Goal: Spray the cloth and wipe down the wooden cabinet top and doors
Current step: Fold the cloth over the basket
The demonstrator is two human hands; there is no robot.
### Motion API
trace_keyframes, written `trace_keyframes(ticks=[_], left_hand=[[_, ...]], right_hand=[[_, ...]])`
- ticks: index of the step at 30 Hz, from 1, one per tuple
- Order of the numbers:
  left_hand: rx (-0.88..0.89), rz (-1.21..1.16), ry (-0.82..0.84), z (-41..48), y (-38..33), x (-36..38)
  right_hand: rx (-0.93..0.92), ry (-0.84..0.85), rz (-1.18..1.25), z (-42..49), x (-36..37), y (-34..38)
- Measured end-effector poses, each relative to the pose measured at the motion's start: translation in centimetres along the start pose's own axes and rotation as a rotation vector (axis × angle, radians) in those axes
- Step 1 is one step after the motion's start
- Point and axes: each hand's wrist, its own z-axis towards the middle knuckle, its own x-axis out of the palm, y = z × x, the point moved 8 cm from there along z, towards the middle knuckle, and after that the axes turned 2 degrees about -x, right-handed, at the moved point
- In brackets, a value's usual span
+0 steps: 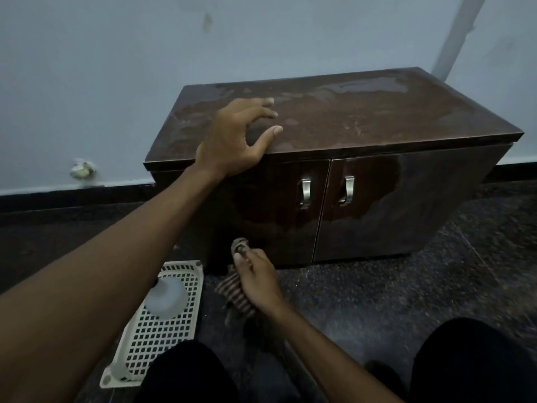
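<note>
A low dark wooden cabinet [363, 120] stands against the wall, its top streaked with wet patches. Two doors with metal handles [305, 191] face me; the right door [406, 205] shows a damp sheen. My left hand [232, 141] rests on the top's front left edge, fingers spread, holding nothing. My right hand [255, 279] grips a striped brown cloth [235, 292] low against the bottom of the left door [261, 216]. A translucent white spray bottle [167, 296] lies in a white perforated tray on the floor to the left.
The white perforated tray [151, 341] sits on the dark speckled floor beside my left knee. My knees in black trousers [476, 362] fill the bottom of the view. A pale wall with a black skirting strip [72, 196] runs behind the cabinet.
</note>
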Motion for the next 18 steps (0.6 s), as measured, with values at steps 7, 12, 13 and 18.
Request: trace_keyframes(ticks=[7,12,13,18], left_hand=[[-0.293,-0.048,-0.206,-19.8,0.8,-4.7],[-1.305,-0.562,0.049,-36.7,5.2,0.0],[-1.417,-0.738,0.132,-38.1,4.5,1.3],[-1.226,-0.938,0.146,-38.1,4.5,1.6]], right_hand=[[0.359,0.269,0.717,-1.7,1.0,-1.1],[0.292,0.372,0.611,-2.3,3.1,1.4],[0.273,0.405,0.584,-2.4,4.1,1.9],[0.114,0.570,0.455,-2.8,8.3,5.1]])
